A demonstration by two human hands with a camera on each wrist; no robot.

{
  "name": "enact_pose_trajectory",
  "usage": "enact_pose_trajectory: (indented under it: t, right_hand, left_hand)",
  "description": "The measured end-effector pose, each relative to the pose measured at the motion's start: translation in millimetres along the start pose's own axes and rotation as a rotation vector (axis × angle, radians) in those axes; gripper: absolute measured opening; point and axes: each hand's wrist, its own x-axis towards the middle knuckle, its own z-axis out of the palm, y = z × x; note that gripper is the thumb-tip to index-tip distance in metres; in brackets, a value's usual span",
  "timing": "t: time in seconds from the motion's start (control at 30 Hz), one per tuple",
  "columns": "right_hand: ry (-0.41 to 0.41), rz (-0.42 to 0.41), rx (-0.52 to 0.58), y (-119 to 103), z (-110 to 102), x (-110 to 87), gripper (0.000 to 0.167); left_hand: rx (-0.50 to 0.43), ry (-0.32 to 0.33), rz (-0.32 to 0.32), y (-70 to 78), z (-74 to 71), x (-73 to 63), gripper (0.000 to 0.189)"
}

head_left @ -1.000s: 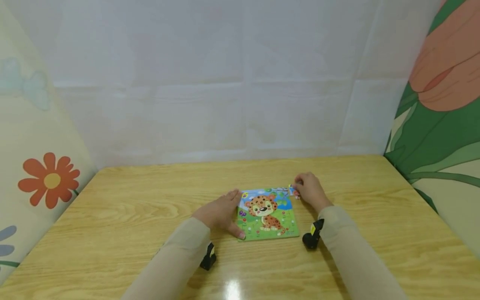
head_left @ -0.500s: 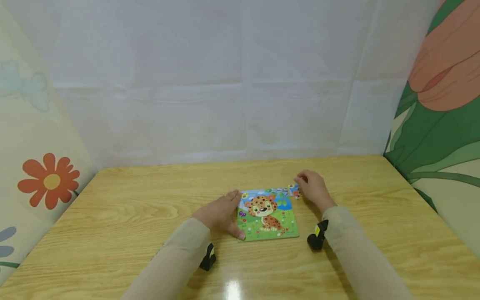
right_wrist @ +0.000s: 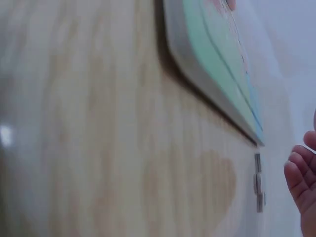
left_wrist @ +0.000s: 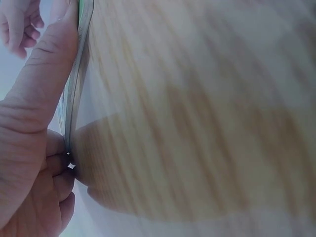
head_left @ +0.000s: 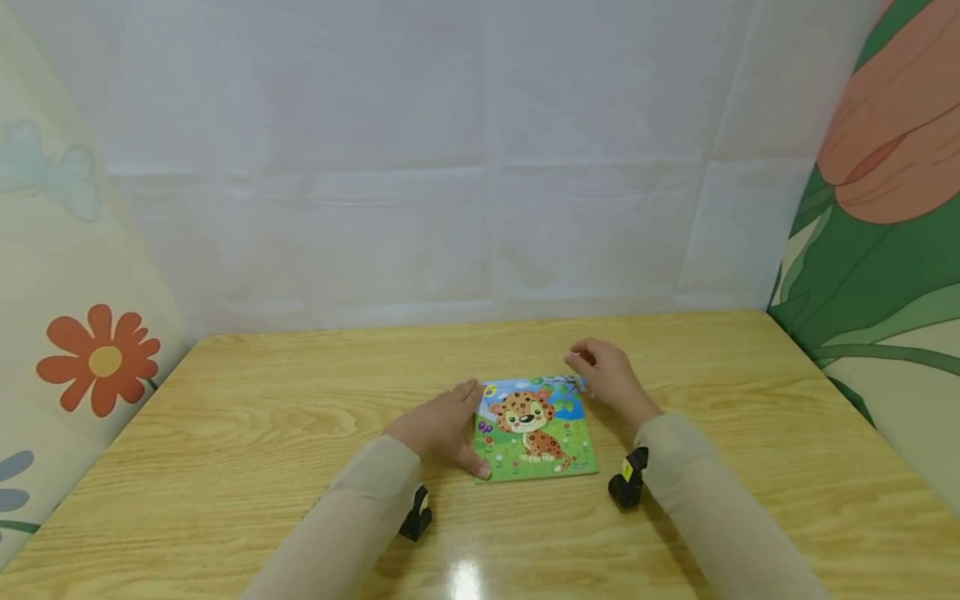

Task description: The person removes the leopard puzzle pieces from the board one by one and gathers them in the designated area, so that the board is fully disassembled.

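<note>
Leopard-cub jigsaw, flat on tabletop, between two hands.
Left hand (head_left: 437,423): thumb and fingers spread along the left edge, thumb touching the near-left corner. Right hand (head_left: 611,377): raised at the far-right corner, fingers loosely bent, pinching nothing visible. Leopard-cub jigsaw (head_left: 532,454): square board, picture up, directly before the person. Loose pieces (right_wrist: 257,183): small cluster just beside its far-right corner, mostly hidden from the head view by the right hand. Tabletop (head_left: 285,408): wood-grained, glossy. Risks, as judged: a low right-hand sweep could scatter the cluster; a sideways push, should the left hand slacken, could skid the board.
</note>
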Motion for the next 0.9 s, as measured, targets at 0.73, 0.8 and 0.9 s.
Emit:
enact_pose_trajectory:
  t: [0.73, 0.8, 0.9]
  right_hand:
    - [-0.158, -0.038, 0.046, -27.2, 30.4, -4.8, 0.038]
    - [-0.171, -0.048, 0.027, -29.7, 32.4, -5.8, 0.037]
    - [-0.193, -0.043, -0.002, -32.8, 35.5, -6.9, 0.036]
  left_hand:
    - [-0.005, 0.005, 0.001, -1.0, 0.4, 0.8, 0.127]
    - [-0.005, 0.011, 0.007, -1.2, 0.3, 0.5, 0.127]
    - [-0.006, 0.013, 0.009, -1.3, 0.0, 0.2, 0.127]
